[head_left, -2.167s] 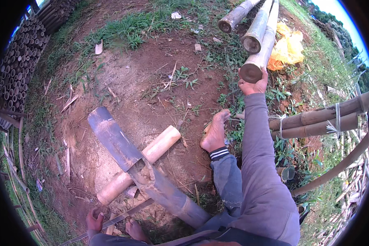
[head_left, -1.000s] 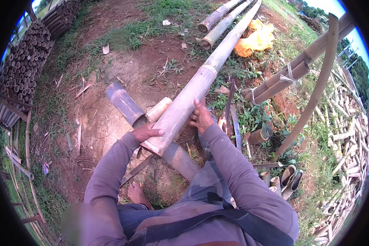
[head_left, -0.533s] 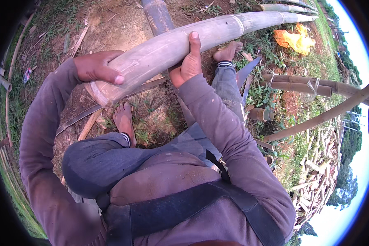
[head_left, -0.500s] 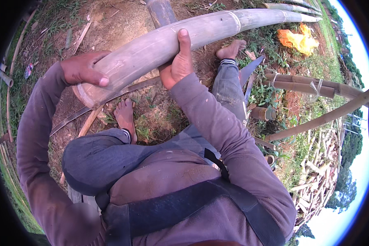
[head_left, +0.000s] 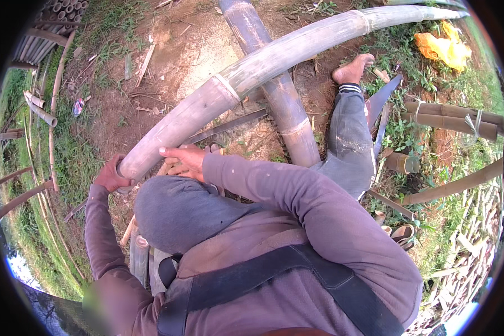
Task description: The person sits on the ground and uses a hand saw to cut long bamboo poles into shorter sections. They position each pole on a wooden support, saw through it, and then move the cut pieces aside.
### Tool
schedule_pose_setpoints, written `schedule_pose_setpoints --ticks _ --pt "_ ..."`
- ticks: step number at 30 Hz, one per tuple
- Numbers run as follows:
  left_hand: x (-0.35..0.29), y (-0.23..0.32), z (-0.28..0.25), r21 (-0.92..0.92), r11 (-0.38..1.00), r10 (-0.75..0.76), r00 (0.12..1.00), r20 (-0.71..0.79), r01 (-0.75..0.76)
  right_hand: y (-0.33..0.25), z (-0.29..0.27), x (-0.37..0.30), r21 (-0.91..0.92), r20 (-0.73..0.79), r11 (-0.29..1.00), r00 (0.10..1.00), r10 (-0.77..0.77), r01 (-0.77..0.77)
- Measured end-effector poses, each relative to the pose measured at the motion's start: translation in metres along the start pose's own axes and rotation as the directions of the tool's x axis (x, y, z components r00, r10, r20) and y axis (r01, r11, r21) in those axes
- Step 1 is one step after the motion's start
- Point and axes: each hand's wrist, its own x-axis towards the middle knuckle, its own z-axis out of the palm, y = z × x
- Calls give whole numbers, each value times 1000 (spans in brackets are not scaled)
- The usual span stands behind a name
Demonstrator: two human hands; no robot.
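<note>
A long, pale grey-green bamboo pole (head_left: 190, 115) runs from beside my bent knee up to the far right, with ringed joints along it. My left hand (head_left: 113, 175) is closed round its near cut end. Just to the right, my right hand (head_left: 186, 161) is at the underside of the same end, its thumb against the pole and its fingers bent; part of its grip is hidden. Beneath the pole, a thicker, darker bamboo log (head_left: 290, 109) lies crosswise and reaches towards my outstretched leg.
A bluish blade-like strip (head_left: 384, 99) lies beside my bare foot. Orange plastic (head_left: 442, 49) is at the far right, with tied bamboo lengths (head_left: 456, 119) nearer. Sandals (head_left: 402, 234) and a pile of split pieces (head_left: 470, 252) lie at right; stacked poles (head_left: 61, 15) are far left.
The pole's near end has come down beside my knee. Both hands are lower, and my right hand has shifted closer to the end. More of the crosswise log shows.
</note>
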Motion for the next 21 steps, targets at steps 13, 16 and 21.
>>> schedule_pose_setpoints --ticks 13,16,21 --pt "1 -15 96 251 967 156 696 -701 36 -176 -308 -219 -452 -723 635 160 -672 627" --pt "14 -20 157 17 996 -14 322 -947 92 -249 -357 -228 -320 -750 616 205 -629 720" --pt "12 2 204 -914 -13 -742 617 -263 -405 -351 -421 -250 -225 -743 515 197 -640 827"
